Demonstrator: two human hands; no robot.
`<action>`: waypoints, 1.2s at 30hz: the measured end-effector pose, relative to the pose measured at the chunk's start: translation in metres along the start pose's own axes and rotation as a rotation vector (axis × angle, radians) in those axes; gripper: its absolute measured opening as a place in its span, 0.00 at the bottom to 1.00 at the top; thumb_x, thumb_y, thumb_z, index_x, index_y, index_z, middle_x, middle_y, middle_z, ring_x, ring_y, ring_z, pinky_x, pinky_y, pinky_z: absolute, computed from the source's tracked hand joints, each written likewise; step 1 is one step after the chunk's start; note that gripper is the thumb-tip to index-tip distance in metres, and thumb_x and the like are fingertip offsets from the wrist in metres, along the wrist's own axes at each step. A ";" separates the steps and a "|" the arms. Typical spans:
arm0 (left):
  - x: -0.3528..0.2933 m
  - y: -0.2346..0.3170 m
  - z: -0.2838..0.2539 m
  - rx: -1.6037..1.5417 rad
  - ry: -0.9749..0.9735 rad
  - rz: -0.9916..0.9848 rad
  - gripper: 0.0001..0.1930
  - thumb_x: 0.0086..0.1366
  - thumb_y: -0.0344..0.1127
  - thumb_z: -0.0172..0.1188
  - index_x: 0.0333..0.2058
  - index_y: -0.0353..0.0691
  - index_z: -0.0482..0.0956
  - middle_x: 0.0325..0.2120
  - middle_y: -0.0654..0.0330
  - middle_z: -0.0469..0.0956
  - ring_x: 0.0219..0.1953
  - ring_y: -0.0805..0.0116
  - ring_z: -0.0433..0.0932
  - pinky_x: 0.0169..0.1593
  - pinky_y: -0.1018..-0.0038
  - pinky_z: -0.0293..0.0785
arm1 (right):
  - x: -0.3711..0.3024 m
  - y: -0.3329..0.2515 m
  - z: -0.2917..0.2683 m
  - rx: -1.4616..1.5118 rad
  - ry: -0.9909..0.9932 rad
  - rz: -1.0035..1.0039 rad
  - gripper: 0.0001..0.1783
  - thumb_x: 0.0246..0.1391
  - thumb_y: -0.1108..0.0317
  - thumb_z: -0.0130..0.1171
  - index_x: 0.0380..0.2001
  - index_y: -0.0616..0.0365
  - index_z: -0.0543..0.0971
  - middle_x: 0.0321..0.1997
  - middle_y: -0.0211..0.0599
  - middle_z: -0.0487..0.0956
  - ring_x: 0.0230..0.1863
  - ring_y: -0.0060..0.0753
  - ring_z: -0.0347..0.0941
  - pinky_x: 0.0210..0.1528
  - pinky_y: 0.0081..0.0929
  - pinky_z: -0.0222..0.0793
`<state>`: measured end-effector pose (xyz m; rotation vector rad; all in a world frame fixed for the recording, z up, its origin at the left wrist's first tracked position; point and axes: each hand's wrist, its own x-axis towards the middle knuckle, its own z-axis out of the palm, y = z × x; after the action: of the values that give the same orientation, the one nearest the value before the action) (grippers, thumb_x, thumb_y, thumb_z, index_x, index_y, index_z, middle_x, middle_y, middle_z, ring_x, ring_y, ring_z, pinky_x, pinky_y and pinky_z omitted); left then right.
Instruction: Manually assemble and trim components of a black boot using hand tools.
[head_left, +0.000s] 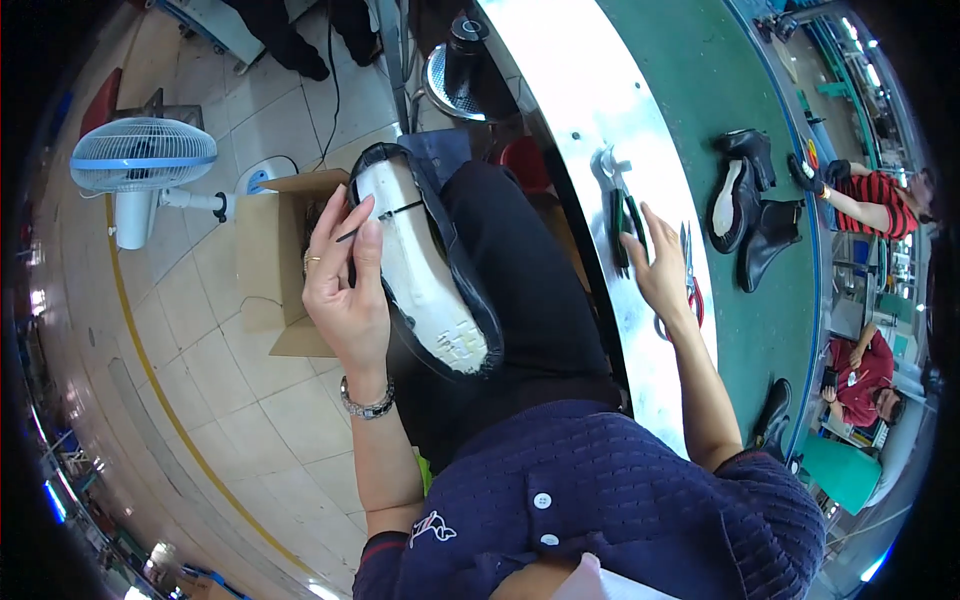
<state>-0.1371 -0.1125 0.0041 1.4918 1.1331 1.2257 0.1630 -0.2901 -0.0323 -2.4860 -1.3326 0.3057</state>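
Note:
My left hand (345,270) is closed at the side of a black shoe (470,290), its whitish underside turned up. The shoe leans on my lap. A thin black strap (403,210) crosses the underside, and a loose dark end shows by my fingers. On the shiny metal bench lie pliers (617,200) with dark green handles spread apart. The thumb and fingers of my right hand (658,270) are around one handle, while the jaws point away from me. Scissors (692,290) with red handles lie beside that hand, partly hidden by my wrist.
Right of the metal bench (640,110) runs a green belt (740,330) with several black boots (770,240). Two people sit beyond it. At left stand a fan (145,160) and an open cardboard box (262,250). A round stool (445,85) is ahead.

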 end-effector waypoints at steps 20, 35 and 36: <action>0.012 0.002 -0.011 0.085 -0.010 -0.056 0.11 0.65 0.34 0.61 0.40 0.30 0.82 0.41 0.52 0.83 0.30 0.80 0.78 0.35 0.81 0.74 | -0.124 0.093 -0.032 0.223 -0.146 0.637 0.24 0.52 0.62 0.66 0.47 0.66 0.73 0.25 0.33 0.77 0.26 0.23 0.74 0.28 0.20 0.70; -0.002 -0.004 0.020 0.289 0.175 0.177 0.06 0.67 0.31 0.54 0.36 0.34 0.75 0.44 0.53 0.80 0.38 0.54 0.80 0.40 0.69 0.75 | -0.044 -0.154 -0.059 1.293 -1.103 0.327 0.40 0.58 0.29 0.41 0.45 0.61 0.72 0.26 0.22 0.66 0.23 0.13 0.62 0.24 0.13 0.59; -0.003 -0.005 0.020 0.326 0.203 0.252 0.06 0.68 0.31 0.54 0.36 0.35 0.75 0.44 0.54 0.80 0.38 0.55 0.80 0.40 0.69 0.75 | -0.040 -0.163 -0.058 1.296 -1.098 0.320 0.40 0.58 0.29 0.41 0.45 0.61 0.72 0.26 0.22 0.66 0.23 0.13 0.62 0.24 0.13 0.59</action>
<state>-0.1181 -0.1158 -0.0043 1.8297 1.3604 1.4408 0.0342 -0.2481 0.0827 -1.2666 -0.4970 2.0013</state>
